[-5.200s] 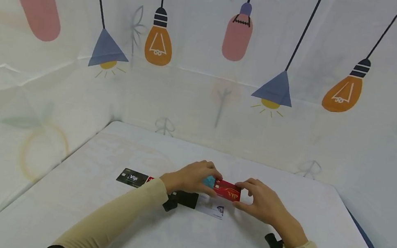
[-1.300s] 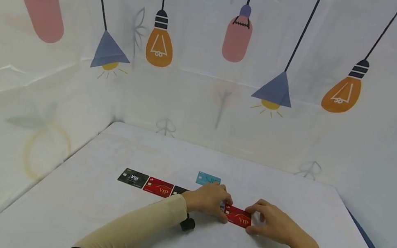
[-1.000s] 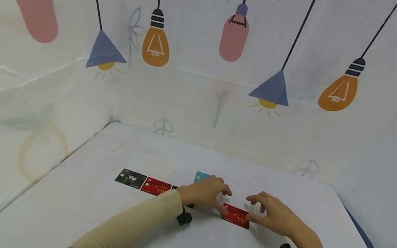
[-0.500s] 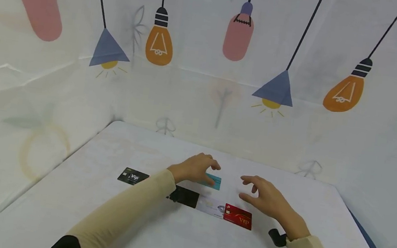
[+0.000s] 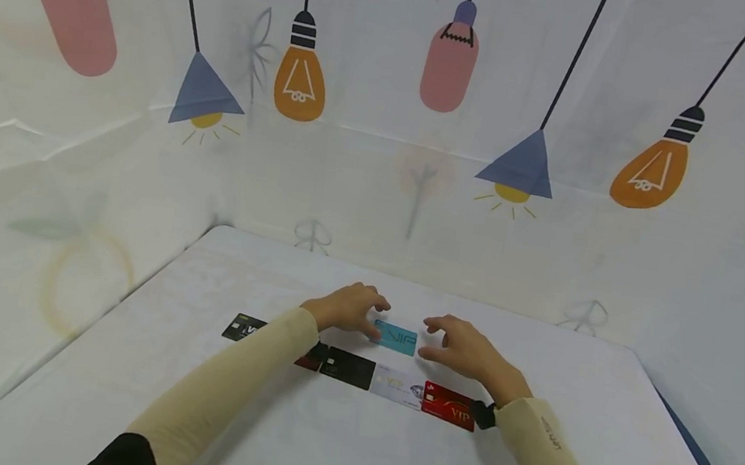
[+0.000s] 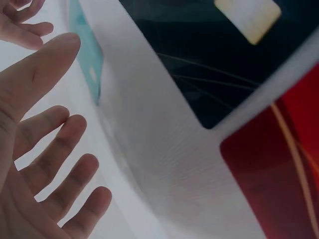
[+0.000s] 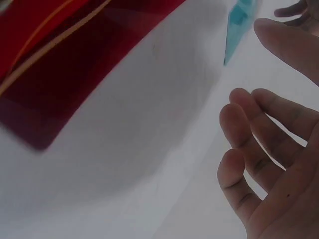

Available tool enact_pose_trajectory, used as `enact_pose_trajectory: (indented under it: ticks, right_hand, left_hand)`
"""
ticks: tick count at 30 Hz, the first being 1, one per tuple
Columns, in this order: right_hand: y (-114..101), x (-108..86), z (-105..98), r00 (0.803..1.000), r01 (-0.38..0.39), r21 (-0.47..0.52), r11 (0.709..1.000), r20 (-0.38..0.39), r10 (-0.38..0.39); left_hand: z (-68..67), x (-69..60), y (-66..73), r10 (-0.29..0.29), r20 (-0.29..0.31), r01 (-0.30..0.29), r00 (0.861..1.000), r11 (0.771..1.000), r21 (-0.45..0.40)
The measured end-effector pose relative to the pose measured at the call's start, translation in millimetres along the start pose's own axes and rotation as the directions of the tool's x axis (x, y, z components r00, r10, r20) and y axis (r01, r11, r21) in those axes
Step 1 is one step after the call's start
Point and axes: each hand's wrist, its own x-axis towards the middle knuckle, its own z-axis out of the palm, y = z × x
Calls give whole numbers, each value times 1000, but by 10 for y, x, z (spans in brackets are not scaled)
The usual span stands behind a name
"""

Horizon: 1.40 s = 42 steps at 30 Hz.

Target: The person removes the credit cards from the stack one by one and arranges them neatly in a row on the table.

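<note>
A light-blue VIP card [image 5: 396, 338] lies on the table behind a row of cards. At its left edge my left hand [image 5: 345, 311] hovers, thumb by the card's edge, fingers loosely spread. To the right, my right hand [image 5: 469, 351] stands with thumb and fingers apart, a small gap from the blue card. In the row lie a black Vip card [image 5: 242, 327], a red card [image 5: 309, 363], a plain black card [image 5: 347, 367], a silver-white card [image 5: 397, 385] and a red VIP card [image 5: 449, 405]. My left sleeve covers part of the first two.
The white table [image 5: 346, 446] meets a white sheet [image 5: 349, 198] printed with lamps and bulbs at its back and left. Black wrist cameras sit close above the row, the right one [image 5: 484, 414] overlapping the red VIP card's corner in the head view.
Both hands pinched the red VIP card, set it down at the row's right end and let go. They then moved back and left to either side of the blue card.
</note>
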Motion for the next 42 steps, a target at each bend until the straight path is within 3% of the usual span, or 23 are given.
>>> enact_pose_trajectory:
  ticks: [5,14,19,24,29,42]
  right_hand:
    - [-84,93,54,999,7,-36,999,39,-5]
    - [-106,174,106,996,-47,-63,997,67,51]
    - [-100,189,117,996,-52,-66,996,66,56]
    - [-120,201,120,996,-53,-87,995,73,59]
    - [-155,217,117,994,-68,-103,992,78,76]
    - [-183,206,101,993,-71,-85,994,93,79]
  left_hand:
    - [31,8,-26,-33,32,33,999,999,1]
    - [25,-17,-16,-41,53,42,998,999,-13]
    - [32,-3,0,-31,64,25,997,996,90]
    - [35,17,27,-2,84,-18,996,973,230]
    - [27,32,36,4,95,-30,995,960,279]
    - [39,-11,88,-22,109,-1,994,979,202]
